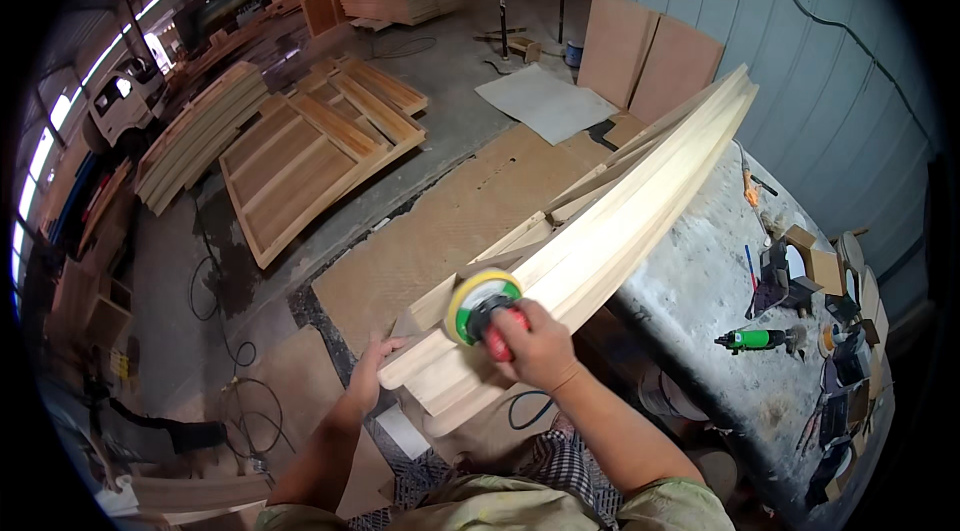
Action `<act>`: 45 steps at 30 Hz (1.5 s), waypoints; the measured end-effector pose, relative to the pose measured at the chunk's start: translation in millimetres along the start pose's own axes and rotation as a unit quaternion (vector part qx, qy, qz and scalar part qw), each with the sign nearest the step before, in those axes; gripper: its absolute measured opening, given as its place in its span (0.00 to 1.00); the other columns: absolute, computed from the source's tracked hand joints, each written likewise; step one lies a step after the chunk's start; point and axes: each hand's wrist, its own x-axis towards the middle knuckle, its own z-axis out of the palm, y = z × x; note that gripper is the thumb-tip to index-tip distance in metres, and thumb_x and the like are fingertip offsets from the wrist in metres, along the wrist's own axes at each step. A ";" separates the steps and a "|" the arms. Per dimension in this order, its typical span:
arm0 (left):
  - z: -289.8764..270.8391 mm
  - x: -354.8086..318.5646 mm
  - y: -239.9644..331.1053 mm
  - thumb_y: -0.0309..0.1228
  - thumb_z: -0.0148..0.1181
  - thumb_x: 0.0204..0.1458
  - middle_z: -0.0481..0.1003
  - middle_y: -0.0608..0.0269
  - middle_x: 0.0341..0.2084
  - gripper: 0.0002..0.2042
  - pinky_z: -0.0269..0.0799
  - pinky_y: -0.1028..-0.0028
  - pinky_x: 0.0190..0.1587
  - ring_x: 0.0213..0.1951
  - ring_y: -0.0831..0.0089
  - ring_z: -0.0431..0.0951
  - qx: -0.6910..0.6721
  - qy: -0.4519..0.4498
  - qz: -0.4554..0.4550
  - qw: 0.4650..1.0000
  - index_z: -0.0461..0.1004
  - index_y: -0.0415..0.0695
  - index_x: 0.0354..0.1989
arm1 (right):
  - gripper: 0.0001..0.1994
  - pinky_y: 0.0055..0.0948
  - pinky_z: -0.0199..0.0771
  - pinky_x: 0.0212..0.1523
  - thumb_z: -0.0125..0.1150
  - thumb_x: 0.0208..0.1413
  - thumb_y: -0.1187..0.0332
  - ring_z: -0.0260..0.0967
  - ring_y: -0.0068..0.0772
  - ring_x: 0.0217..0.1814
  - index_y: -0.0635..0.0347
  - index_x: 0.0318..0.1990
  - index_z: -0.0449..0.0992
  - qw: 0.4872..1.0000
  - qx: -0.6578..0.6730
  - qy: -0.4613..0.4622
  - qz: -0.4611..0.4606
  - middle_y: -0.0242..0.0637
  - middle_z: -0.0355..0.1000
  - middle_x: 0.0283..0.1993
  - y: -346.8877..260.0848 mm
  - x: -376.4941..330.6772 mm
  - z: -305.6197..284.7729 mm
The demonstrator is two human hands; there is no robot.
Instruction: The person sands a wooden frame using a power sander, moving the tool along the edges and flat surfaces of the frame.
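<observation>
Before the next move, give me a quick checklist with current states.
1. Right hand gripping the sander: ok.
2. Left hand touching the near end of the wood: ok.
3. Left hand off the sander's disc: ok, apart but close.
4. Disc flat on the wood: cannot tell.
5. Green power tool away from the wood: ok, lying on the table.

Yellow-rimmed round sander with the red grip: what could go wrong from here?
The sander might slip toward the bare left hand, close by at the end of the long pale wooden moulding. It looks tilted, so its edge could perhaps gouge that wood.
</observation>
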 end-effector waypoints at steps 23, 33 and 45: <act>57.1 -4.0 80.2 0.47 0.50 0.60 0.77 0.52 0.42 0.24 0.65 0.71 0.52 0.46 0.67 0.74 0.479 0.012 -0.089 0.873 0.74 0.36 0.49 | 0.26 0.44 0.76 0.39 0.67 0.38 0.62 0.71 0.54 0.42 0.54 0.49 0.70 0.967 0.081 -0.239 0.045 0.52 0.65 0.47 66.1 53.0 -42.7; 101.9 47.6 90.2 0.47 0.41 0.63 0.69 0.45 0.54 0.25 0.59 0.66 0.59 0.56 0.57 0.68 0.565 -0.101 0.012 0.819 0.68 0.38 0.57 | 0.28 0.45 0.76 0.41 0.69 0.42 0.60 0.72 0.57 0.41 0.57 0.49 0.64 0.940 -0.050 -0.121 0.316 0.52 0.63 0.48 178.8 105.0 -69.8; 165.4 112.7 91.6 0.46 0.37 0.64 0.60 0.43 0.62 0.29 0.48 0.70 0.67 0.66 0.57 0.57 0.423 -0.182 -0.020 0.887 0.58 0.31 0.62 | 0.32 0.45 0.75 0.41 0.70 0.40 0.59 0.71 0.57 0.43 0.57 0.53 0.63 0.913 -0.061 -0.075 0.396 0.51 0.64 0.47 217.8 102.5 -88.1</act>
